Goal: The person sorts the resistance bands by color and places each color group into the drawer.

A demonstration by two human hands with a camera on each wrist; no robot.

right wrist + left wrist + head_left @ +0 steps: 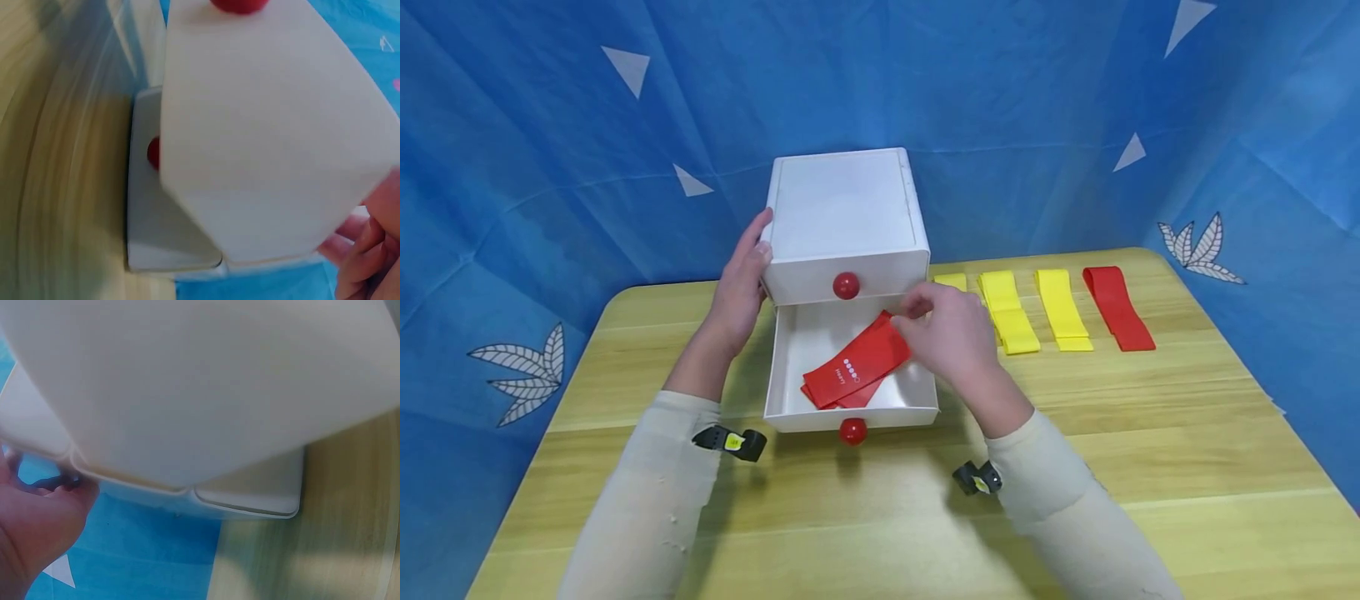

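Note:
A white drawer cabinet (842, 208) with red knobs stands on the table, its middle drawer (782, 367) pulled out. Inside, a red resistance band (857, 358) with white print lies folded across another red band. My left hand (739, 287) rests against the cabinet's left side, fingers straight along it; in the left wrist view its thumb is at the cabinet's edge. My right hand (955, 333) is over the drawer's right side. Its thumb and forefinger are parted right at the upper band's end, and the hand hides part of that end.
To the right on the wooden table (1150, 433) lie folded yellow bands (1009, 312) and another red band (1118, 308). My right hand partly covers the nearest yellow one. In the right wrist view, a closed bottom drawer (169, 231) shows below. A blue curtain (1000, 125) hangs behind.

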